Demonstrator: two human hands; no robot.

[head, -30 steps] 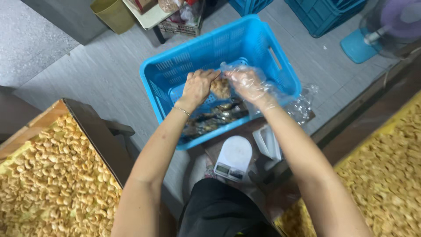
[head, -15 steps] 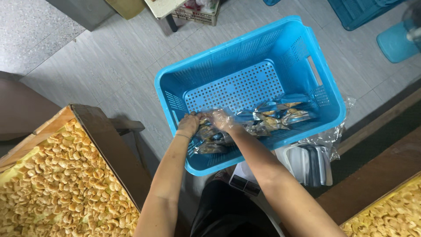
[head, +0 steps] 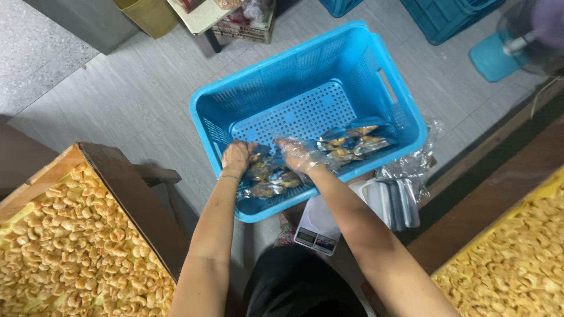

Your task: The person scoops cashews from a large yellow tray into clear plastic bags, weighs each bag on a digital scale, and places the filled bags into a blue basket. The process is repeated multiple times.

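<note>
Reached with both hands into the blue crate [head: 399, 111], down among small clear packets of nuts [head: 267, 176] lying on its perforated bottom. Left hand [head: 235, 157] bare, fingers curled onto the packets beneath it; grip hidden, so cannot tell whether closed on one. Right hand [head: 296, 154] in a thin clear glove, fingers spread low over the same heap. More packets [head: 349, 144] lay just right of the right hand. Looked light, soft and crinkly, probably slippery film; best pinched at a sealed edge. Scale [head: 317, 226] sat below the wrists.
</note>
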